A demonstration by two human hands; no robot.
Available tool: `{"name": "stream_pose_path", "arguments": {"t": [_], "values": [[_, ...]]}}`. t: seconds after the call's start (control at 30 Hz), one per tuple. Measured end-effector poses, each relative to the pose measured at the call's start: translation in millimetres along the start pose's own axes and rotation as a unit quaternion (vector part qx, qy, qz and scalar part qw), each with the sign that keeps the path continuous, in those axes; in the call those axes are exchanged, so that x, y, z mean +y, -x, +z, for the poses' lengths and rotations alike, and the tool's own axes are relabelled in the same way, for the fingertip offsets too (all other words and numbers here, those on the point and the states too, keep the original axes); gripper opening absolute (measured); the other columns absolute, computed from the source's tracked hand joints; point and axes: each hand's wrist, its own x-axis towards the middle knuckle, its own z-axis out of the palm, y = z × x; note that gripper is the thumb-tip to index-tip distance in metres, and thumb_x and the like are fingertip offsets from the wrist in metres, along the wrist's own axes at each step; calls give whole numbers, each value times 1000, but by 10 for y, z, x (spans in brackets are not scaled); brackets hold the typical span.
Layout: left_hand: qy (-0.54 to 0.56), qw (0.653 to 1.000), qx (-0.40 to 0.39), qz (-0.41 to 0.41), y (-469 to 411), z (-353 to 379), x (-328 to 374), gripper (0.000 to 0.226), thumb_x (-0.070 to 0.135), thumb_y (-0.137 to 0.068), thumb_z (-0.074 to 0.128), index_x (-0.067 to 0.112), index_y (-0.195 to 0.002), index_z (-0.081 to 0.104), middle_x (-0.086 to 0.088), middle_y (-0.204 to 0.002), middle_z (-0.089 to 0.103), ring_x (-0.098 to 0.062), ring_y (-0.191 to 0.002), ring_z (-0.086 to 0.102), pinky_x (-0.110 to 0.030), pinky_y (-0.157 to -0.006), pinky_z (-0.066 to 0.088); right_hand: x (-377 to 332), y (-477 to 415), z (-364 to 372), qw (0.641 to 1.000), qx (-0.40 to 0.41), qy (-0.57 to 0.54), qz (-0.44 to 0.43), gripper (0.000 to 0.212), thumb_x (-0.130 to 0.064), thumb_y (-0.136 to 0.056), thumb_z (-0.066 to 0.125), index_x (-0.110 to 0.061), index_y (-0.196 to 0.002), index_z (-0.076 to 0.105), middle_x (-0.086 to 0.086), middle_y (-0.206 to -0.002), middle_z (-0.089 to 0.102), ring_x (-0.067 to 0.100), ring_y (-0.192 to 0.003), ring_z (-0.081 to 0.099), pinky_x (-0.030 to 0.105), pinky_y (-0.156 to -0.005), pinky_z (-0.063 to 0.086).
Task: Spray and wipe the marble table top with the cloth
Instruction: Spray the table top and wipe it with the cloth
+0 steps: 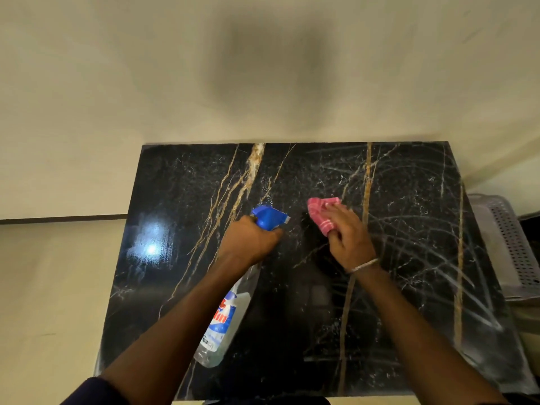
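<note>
Forearms (175, 325) stretch over the counter (409, 200), left grip (248, 239) wrapped round the bottle (225, 320), its long axis running forward, nozzle (285, 219) toward the right grip (347, 232) bunching the cloth (320, 214) just beside.

The left hand (248, 239) hides the clear blue-topped spray bottle (230, 317) at its neck; label partly covered. The pale perforated basket (508, 247) is cropped rightward.

Grey perforated plastic basket (508, 247) at rt, cream wall (117, 83) behind, dark strip (58, 219) at lt
</note>
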Motion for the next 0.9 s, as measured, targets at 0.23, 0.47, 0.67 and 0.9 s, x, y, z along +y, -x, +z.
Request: {"name": "stream_pose_path", "arguments": {"t": [0.23, 0.47, 0.67, 0.9], "values": [[42, 998, 6, -51, -121, 87, -105, 47, 36, -89, 66, 11, -126, 52, 5, -84, 57, -12, -79, 62, -27, -74, 52, 93, 324, 418, 946, -186, 243, -104, 68, -45, -85, 46, -14, -146, 44, 10, -165, 12, 31, -153, 1, 62, -118, 11], [93, 994, 0, -54, -279, 61, -145, 45, 32, -89, 66, 13, -128, 52, 5, -91, 60, -9, -81, 63, -21, -66, 51, 206, -437, 501, 938, -176, 286, -90, 62, -45, -103, 18, -19, -158, 11, 9, -166, 1, 31, -153, -7, 59, -121, 3], [91, 994, 20, -62, -396, -45, -221, 52, 35, -89, 66, 11, -132, 50, -2, -103, 62, -8, -78, 60, -15, -60, 44, 290, -1657, 591, 938, -185, 293, -10, 67, -47, -96, 10, -24, -159, 7, 8, -166, 0, 32, -152, -6, 60, -119, -7], [89, 994, 38, -53, -385, -188, -219, 46, 35, -88, 67, 11, -124, 53, 3, -87, 61, -8, -74, 60, -19, -60, 47, 184, -1068, 554, 941, -183, 283, -11, 65, -47, -98, 9, -25, -158, 2, 7, -166, -4, 30, -152, -10, 59, -120, -2]]}}
